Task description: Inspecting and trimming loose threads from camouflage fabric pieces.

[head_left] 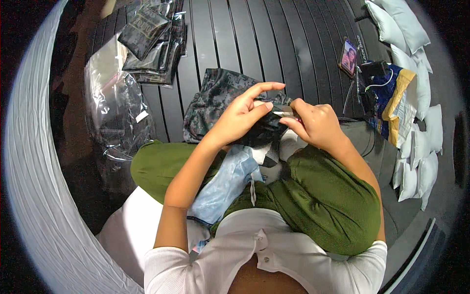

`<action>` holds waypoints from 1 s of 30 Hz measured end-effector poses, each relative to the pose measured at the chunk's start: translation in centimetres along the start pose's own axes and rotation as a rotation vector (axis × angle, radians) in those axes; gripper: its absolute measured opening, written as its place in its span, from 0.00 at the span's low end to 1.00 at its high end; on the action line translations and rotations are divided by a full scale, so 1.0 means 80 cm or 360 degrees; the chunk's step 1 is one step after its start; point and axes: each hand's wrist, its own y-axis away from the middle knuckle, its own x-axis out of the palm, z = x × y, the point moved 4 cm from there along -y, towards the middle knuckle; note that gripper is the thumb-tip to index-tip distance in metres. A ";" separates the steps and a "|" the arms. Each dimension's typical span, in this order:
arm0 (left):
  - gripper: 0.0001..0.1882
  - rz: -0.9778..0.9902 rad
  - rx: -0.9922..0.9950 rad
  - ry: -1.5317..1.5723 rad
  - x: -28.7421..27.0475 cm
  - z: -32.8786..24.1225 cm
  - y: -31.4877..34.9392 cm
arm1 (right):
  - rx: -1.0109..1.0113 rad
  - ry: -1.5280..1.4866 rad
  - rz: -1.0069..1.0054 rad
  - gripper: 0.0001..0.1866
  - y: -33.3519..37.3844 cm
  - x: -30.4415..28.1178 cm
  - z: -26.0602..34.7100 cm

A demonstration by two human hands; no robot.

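Note:
A dark camouflage-patterned garment (208,105) lies bunched on the black slatted surface just beyond my crossed legs. My left hand (242,115) is at its near side, index finger stretched out and thumb pressed toward the dark cloth. The other left fingers are mostly hidden, curled at the fabric. My right hand (318,122) is closed round a small metal-bladed cutter (284,113), perhaps thread snips; a bit of red shows by the fingers. The blade points left, close to the left thumb and the cloth. Whether it touches the cloth, I cannot tell.
Light blue patterned cloth (223,179) lies across my lap. Folded dark camouflage pieces in clear bags (152,44) are stacked at the far left, beside loose clear plastic bags (115,98). At right are a phone (348,57), a blue-and-yellow package (391,105) and white pillow-like packs (426,166).

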 end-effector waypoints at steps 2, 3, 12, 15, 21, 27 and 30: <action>0.20 -0.0014 -0.0011 -0.0008 0.000 0.002 0.000 | 0.0003 0.0000 0.0001 0.17 0.000 -0.001 0.000; 0.20 -0.0013 -0.0011 -0.0008 0.000 0.001 0.000 | -0.0005 0.0003 -0.0008 0.17 -0.001 -0.002 0.001; 0.19 -0.0032 0.0024 -0.0088 -0.001 -0.005 0.000 | 0.0044 -0.0158 -0.0023 0.14 0.003 -0.001 -0.004; 0.19 -0.0029 0.0029 -0.0053 -0.002 -0.007 0.001 | 0.0078 -0.0253 -0.0072 0.14 0.002 -0.004 -0.004; 0.17 -0.0042 0.0041 -0.0124 -0.004 -0.007 0.001 | 0.0090 -0.0287 -0.0106 0.16 0.002 -0.006 -0.004; 0.13 -0.0145 0.0132 -0.0270 -0.013 -0.004 -0.001 | 0.0091 -0.0280 -0.0108 0.16 0.002 -0.007 -0.003; 0.11 -0.0184 0.0076 -0.0302 -0.015 -0.003 -0.001 | 0.0103 -0.0292 -0.0097 0.16 0.002 -0.005 -0.005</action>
